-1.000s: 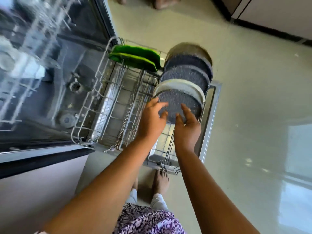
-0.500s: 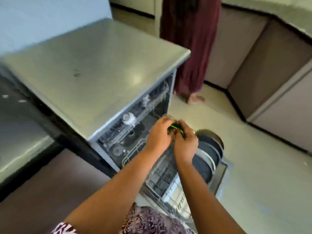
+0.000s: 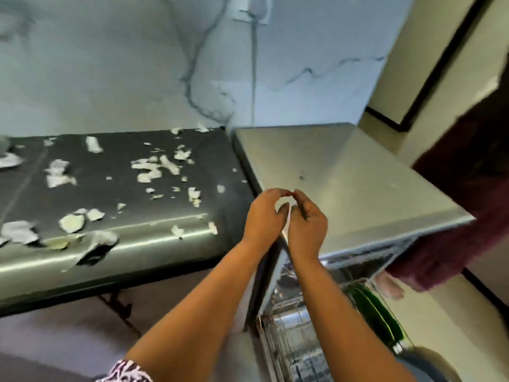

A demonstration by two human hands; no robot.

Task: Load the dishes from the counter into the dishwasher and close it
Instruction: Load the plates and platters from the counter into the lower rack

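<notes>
Over flat steel dishwasher top (image 3: 358, 188), left hand (image 3: 261, 213), right hand (image 3: 308, 224) — curled, fingertips (image 3: 284, 192) meeting.

counter (image 3: 115, 188) left of dishwasher (image 3: 344, 183), plates (image 3: 380, 315) in its rack
</notes>
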